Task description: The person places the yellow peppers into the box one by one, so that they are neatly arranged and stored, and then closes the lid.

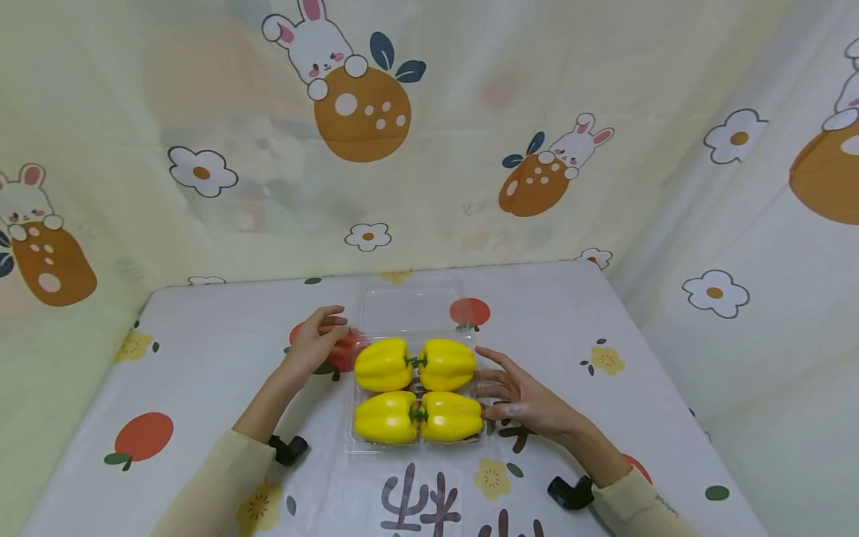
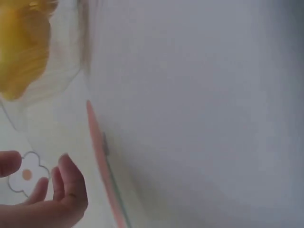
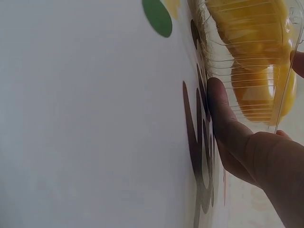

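Observation:
In the head view, several yellow bell peppers [image 1: 384, 364] with green stems sit in two rows in a clear plastic box [image 1: 356, 447]. Its clear lid [image 1: 411, 309] lies folded back on the far side. My right hand [image 1: 526, 399] holds the box by its right side. In the right wrist view, one finger [image 3: 221, 97] runs low along the ribbed wall, and a fingertip shows up at the rim. Beyond the far left corner, my left hand [image 1: 315, 343] hovers with loosely bent fingers and nothing in them. The left wrist view shows it apart from the blurred box.
A white tablecloth [image 1: 221, 350] printed with fruit, flowers and dark characters covers the table. Behind it and along both sides hang pale curtains [image 1: 456, 186] with rabbit and flower prints. A black wrist camera [image 1: 290, 450] sits on each forearm.

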`<state>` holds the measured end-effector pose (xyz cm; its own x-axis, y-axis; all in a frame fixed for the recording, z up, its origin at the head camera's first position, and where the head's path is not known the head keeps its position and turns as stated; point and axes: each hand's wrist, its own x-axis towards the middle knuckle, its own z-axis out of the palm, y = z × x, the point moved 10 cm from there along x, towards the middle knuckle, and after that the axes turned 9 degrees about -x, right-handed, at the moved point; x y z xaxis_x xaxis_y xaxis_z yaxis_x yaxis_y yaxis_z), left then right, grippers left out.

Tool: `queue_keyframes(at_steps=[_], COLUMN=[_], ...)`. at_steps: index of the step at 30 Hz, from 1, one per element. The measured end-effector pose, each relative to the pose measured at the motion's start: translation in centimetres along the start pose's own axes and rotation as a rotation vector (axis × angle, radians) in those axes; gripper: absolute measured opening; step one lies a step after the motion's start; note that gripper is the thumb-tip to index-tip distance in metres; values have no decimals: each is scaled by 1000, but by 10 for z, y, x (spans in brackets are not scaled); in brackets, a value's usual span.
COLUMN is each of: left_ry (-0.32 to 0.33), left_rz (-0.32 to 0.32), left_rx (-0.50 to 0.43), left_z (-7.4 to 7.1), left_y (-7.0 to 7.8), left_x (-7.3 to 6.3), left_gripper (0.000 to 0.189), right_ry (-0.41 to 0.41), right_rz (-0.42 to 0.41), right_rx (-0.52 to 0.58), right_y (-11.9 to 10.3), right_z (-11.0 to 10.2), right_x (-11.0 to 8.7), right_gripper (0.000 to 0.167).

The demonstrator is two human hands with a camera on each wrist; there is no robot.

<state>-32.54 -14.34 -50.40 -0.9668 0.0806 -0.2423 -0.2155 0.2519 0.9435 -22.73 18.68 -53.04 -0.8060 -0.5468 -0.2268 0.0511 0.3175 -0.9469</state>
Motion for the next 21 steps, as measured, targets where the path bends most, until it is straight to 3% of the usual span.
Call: queue_keyframes(at_steps=[7, 11, 21], left_ry=[-79, -101, -172], left_rz=[-93, -138, -168], left_rx=[-124, -133, -173], left_z=[4, 8, 22], left_y=[-14, -18, -21], left_x=[6, 11, 20], left_gripper=[58, 57, 56], right_ry=[-2, -3, -1], right_rz=[-4, -20, -1], right_rx=[2, 3, 1], right_y=[0, -2, 2], right_z=[0, -1, -1], right_x=[0, 0, 0], right_gripper=[103, 103, 103])
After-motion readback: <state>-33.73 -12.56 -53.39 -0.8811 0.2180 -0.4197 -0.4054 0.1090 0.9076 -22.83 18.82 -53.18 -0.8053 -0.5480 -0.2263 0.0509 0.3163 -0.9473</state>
